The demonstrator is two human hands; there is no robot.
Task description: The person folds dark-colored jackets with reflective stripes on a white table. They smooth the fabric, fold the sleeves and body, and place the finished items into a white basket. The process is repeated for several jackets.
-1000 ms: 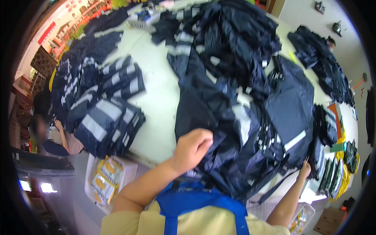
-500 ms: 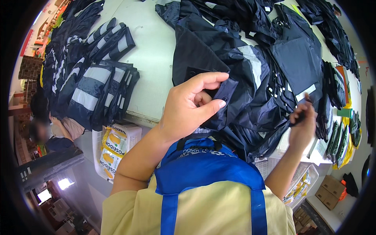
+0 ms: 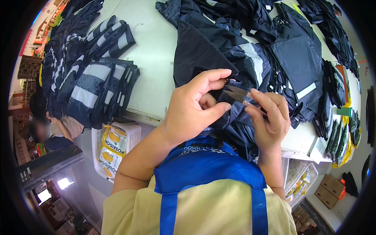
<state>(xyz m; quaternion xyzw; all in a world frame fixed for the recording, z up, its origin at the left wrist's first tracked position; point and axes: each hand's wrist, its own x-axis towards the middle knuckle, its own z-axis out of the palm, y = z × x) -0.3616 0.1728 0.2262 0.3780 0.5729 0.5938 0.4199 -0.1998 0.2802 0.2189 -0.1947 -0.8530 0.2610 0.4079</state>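
The grip of the right hand (image 3: 272, 119) is closed, thumb and fingers pinching small snips (image 3: 237, 94) with silver blades that point left and look slightly parted. The grip of the left hand (image 3: 186, 107) is curled part-way, thumb and forefinger apart at the tips, with a fold of the dark garment (image 3: 201, 51) in it. The blades lie at that fold, between the two hands; whether they touch the cloth is too hard to tell.

The garment lies bunched on the table (image 3: 152, 66), a pale band (image 3: 252, 58) crossing it just beyond the hands. To its right is a flat dark piece (image 3: 295, 58) with a white strip along its near edge. Beyond, more dark clothing (image 3: 250, 19) is heaped.

Across bare table to the left sits a folded stack (image 3: 92, 86) with grey bands. Below the table edge there, a white bin (image 3: 135, 135) holds yellow-and-white packets (image 3: 111, 150). Near the right edge is a green object (image 3: 344, 112). Against the body is a blue apron (image 3: 209, 168).
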